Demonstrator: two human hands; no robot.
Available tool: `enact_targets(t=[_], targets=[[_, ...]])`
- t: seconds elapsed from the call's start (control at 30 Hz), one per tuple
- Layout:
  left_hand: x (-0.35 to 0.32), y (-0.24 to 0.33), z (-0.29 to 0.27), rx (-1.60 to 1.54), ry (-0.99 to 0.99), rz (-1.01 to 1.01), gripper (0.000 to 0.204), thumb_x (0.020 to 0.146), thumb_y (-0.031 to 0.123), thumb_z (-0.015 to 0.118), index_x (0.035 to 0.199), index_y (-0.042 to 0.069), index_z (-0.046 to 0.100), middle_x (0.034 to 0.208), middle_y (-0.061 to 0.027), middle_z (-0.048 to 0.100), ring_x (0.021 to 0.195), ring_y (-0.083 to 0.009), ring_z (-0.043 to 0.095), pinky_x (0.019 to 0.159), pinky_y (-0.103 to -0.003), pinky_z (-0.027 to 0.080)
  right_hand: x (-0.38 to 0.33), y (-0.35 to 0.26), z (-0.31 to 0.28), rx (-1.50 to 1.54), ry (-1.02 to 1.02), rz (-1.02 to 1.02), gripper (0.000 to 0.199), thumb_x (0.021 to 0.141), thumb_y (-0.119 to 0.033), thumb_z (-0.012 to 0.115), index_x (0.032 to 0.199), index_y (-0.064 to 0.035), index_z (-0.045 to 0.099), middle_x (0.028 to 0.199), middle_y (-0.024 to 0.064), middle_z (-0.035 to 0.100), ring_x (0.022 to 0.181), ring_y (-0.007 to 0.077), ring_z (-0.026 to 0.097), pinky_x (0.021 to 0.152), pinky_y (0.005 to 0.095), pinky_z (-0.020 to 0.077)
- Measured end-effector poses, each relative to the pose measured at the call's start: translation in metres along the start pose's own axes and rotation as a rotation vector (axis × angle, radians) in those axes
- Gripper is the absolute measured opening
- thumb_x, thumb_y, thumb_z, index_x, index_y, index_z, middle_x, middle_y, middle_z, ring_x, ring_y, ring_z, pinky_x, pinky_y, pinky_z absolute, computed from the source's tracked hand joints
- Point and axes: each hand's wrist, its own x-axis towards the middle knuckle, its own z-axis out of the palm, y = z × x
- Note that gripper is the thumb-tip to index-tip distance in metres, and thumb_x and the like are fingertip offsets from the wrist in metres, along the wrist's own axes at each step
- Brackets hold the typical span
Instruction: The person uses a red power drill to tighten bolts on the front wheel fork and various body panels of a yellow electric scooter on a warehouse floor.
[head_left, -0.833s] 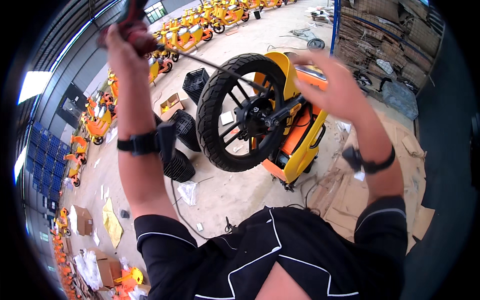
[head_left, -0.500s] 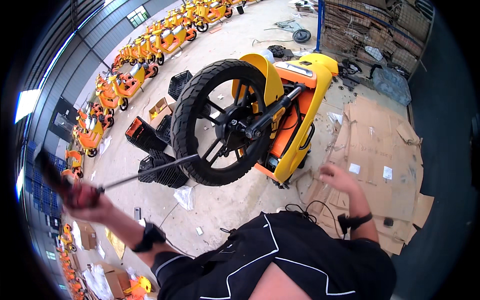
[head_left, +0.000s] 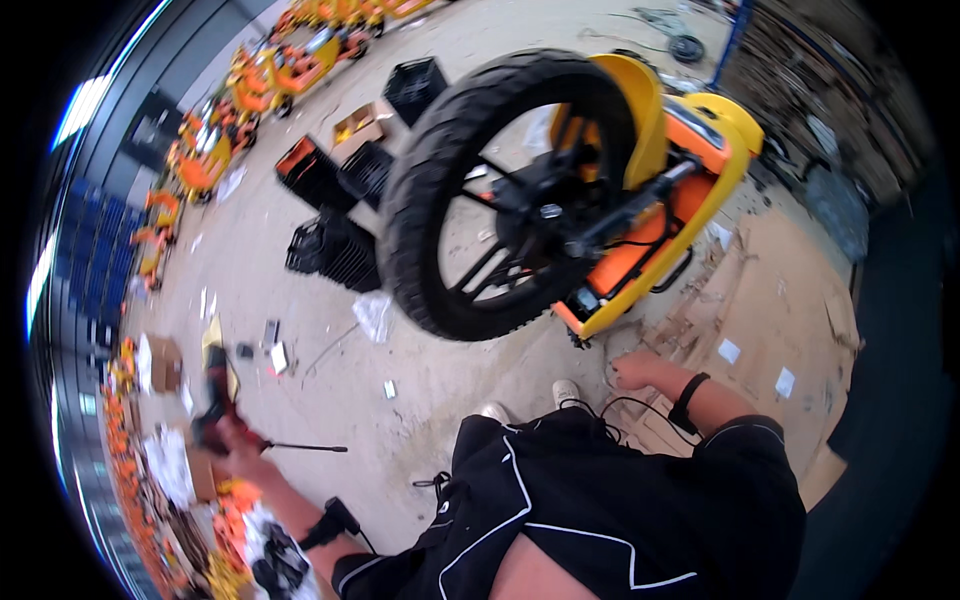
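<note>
Swung the left hand (head_left: 232, 440), fingers clenched on the long-shafted driver (head_left: 222, 400), down from the wheel (head_left: 500, 190); dropped the right hand (head_left: 640, 372), grip unreadable.

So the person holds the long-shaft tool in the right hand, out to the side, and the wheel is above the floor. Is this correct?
Not quite: in the head view the tool is in the left hand, held out to the side. The right hand is empty, low beside the yellow frame. The wheel is indeed above the floor.

Black crates (head_left: 335, 215) on the floor; orange-yellow vehicles (head_left: 270, 70) in rows behind
</note>
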Motion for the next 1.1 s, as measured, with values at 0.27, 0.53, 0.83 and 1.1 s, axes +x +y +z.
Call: enact_targets(t=[0.27,0.53,0.83,1.1], targets=[[-0.097,-0.108,0.023,0.669,-0.895,0.044,0.042,0.074,0.021,0.085,0.11,0.008,0.066,0.087,-0.0082,0.064,0.077,-0.026,0.061,0.071,-0.038,0.051,0.079,-0.153,-0.06,0.257,0.18,-0.241,0.044,0.087,-0.033,0.067,0.12,-0.0044,0.065,0.109,0.017,0.071,0.105,0.0378,0.067,0.09,0.0471,0.0535],[-0.077,-0.187,0.053,0.289,-1.395,0.185,0.049,0.066,0.022,0.086,0.11,0.012,0.066,0.093,-0.0102,0.066,0.088,-0.0345,0.064,0.076,-0.044,0.052,0.17,-0.357,-0.104,0.374,0.446,-0.407,0.058,0.082,-0.03,0.072,0.133,-0.0057,0.057,0.131,0.0172,0.061,0.12,0.0348,0.06,0.102,0.0441,0.0475],[0.061,-0.206,0.112,0.152,-1.505,0.636,0.056,0.063,0.016,0.084,0.115,0.013,0.066,0.102,-0.0084,0.066,0.097,-0.0322,0.064,0.083,-0.044,0.051,0.248,-0.486,-0.183,0.151,0.422,-0.594,0.073,0.074,-0.03,0.079,0.137,-0.0058,0.052,0.134,0.0157,0.059,0.124,0.0333,0.057,0.105,0.0462,0.043],[0.076,-0.221,0.184,0.009,-1.563,0.549,0.067,0.06,0.008,0.086,0.124,0.011,0.065,0.118,-0.0122,0.066,0.109,-0.0365,0.062,0.092,-0.044,0.051,0.332,-0.498,-0.248,0.322,0.096,-0.638,0.064,0.07,-0.026,0.085,0.127,-0.0129,0.059,0.111,0.0147,0.072,0.102,0.0366,0.068,0.09,0.0448,0.0522]])
